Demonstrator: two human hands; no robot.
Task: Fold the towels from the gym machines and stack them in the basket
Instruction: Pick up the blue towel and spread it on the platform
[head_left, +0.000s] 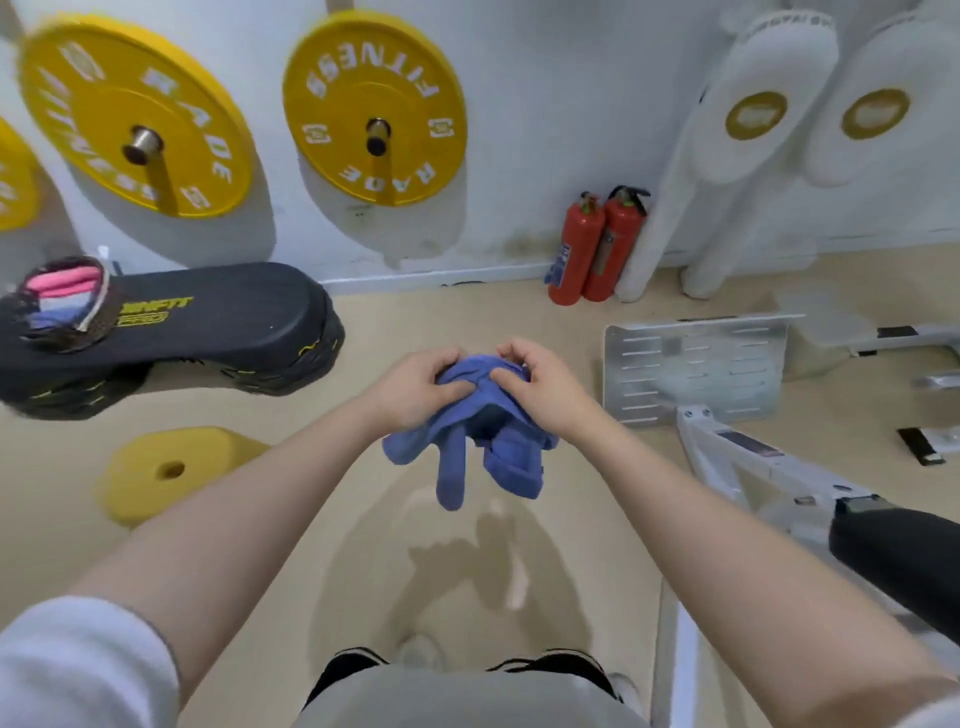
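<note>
A blue towel (470, 441) hangs bunched in the air in front of me, its loose ends dangling down. My left hand (415, 387) grips its upper left part and my right hand (540, 387) pinches its upper right part, thumbs close together. A small basket (98, 317) stands at the far left on a black step platform (218, 322). Folded pink, white and blue towels lie inside it.
Yellow weight plates (374, 109) hang on the wall behind. A yellow foam block (166, 470) lies on the floor at left. Two red fire extinguishers (597, 249) stand by the wall. A metal gym machine with a footplate (696, 369) stands at right.
</note>
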